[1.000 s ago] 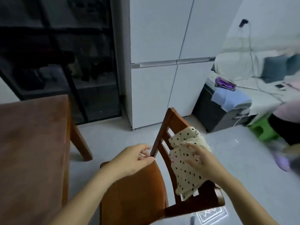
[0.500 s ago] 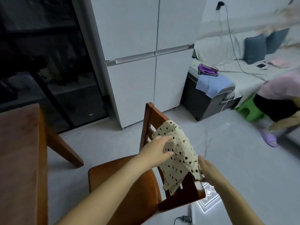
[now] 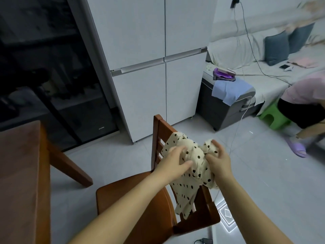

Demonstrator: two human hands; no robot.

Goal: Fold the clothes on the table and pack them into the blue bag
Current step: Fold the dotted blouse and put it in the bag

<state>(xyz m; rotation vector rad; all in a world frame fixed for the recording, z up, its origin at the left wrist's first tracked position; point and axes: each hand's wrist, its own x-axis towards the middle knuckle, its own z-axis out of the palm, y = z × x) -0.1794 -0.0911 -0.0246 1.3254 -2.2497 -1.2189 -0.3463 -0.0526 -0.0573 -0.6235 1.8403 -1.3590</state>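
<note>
Bare left hand (image 3: pixel 173 162), right hand (image 3: pixel 219 162), forearms (image 3: pixel 123 205)

Single head-worn wide-angle view, looking forward and down, close over a wooden chair (image 3: pixel 157 134)

a shirt (image 3: pixel 186 187) of soft, crumpled cream cloth with black dots; a chair (image 3: pixel 157 131) of smooth, glossy varnished wood; a wooden surface (image 3: pixel 19 173), duller and matt; a floor (image 3: pixel 112 164) of pale, smooth tiles.
</note>
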